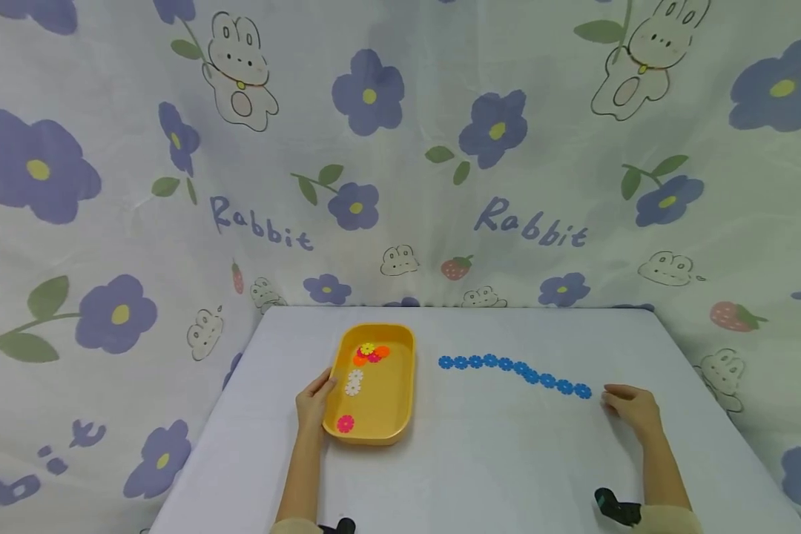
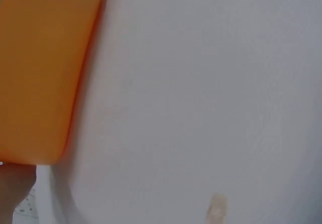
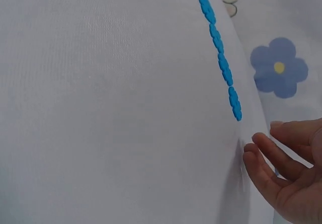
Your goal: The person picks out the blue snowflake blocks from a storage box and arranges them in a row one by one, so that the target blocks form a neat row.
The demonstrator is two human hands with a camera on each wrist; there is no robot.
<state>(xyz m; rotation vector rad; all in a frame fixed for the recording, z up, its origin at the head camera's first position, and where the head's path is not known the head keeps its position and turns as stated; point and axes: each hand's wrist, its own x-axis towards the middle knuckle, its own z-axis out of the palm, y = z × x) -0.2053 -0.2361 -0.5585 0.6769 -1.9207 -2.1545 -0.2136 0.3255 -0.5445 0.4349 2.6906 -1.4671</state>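
My left hand (image 1: 314,400) grips the left rim of a yellow plastic tray (image 1: 390,400). Inside the tray lie flower-shaped plastic discs: an orange, pink and yellow cluster (image 1: 368,352), some white discs (image 1: 354,383) and a pink one (image 1: 345,423). Right of the tray, a row of blue flower discs (image 1: 506,364) runs across the table, bending slightly downward to the right. Just beyond its right end is my right hand (image 1: 634,408), fingers loosely bent and holding nothing. The right wrist view shows a small gap between its fingertips (image 3: 249,148) and the last blue disc (image 3: 235,103).
A white-covered table (image 1: 494,467) carries everything. Behind it and at both sides hangs a cloth (image 1: 414,163) printed with rabbits and purple flowers. Dark wrist-camera mounts (image 1: 615,508) sit at both sleeves.
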